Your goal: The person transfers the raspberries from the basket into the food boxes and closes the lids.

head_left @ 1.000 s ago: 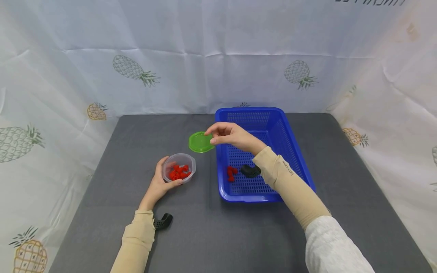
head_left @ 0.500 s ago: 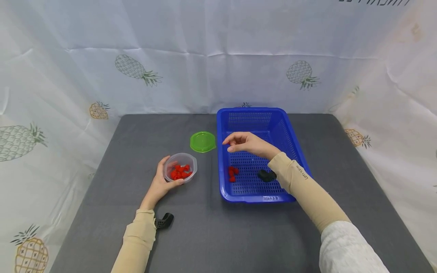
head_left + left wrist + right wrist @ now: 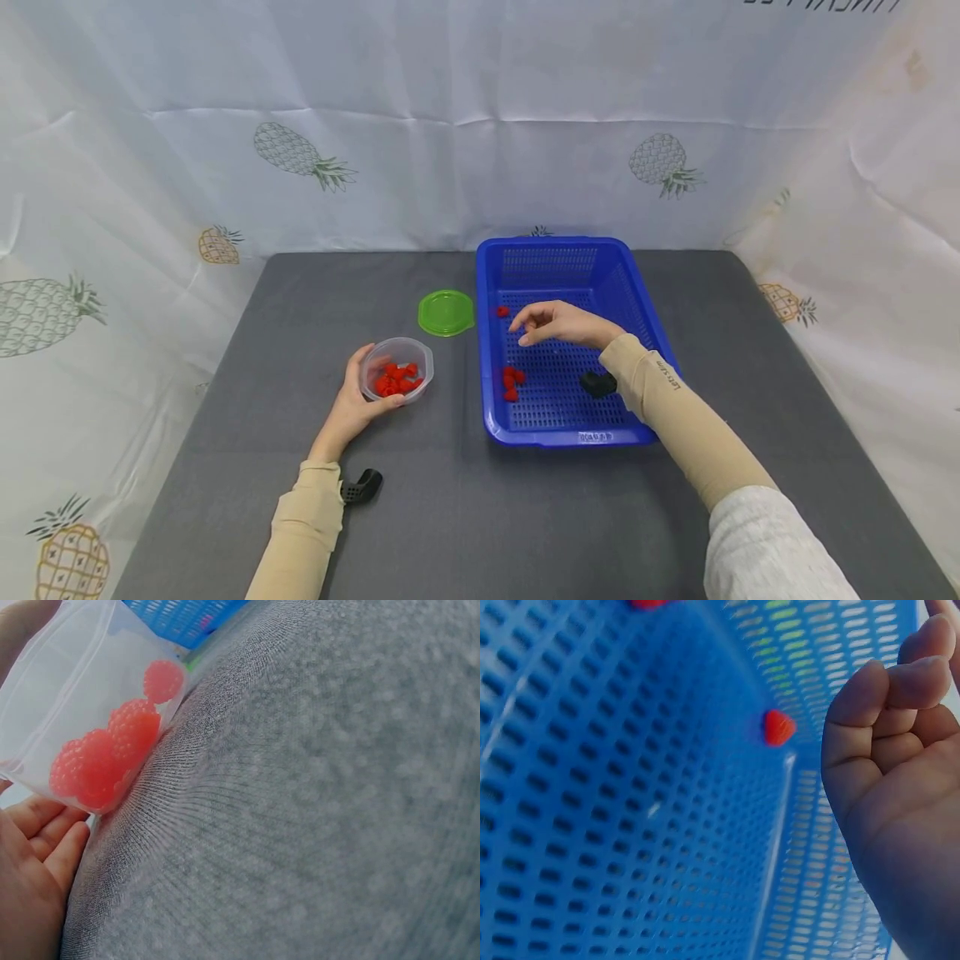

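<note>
The left grip [image 3: 349,408] is clasped around the clear bowl [image 3: 408,351] on the counter [image 3: 465,525]; the right grip [image 3: 566,323] is released, loosely curled above the blue basket [image 3: 536,437]. Work seems unfinished: red berries [image 3: 387,385] are divided between bowl and basket, and the green lid [image 3: 446,313] is left off.

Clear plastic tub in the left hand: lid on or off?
Off: the green lid lies apart on the gray table, and the clear plastic tub is uncovered, with raspberries visible inside.
</note>
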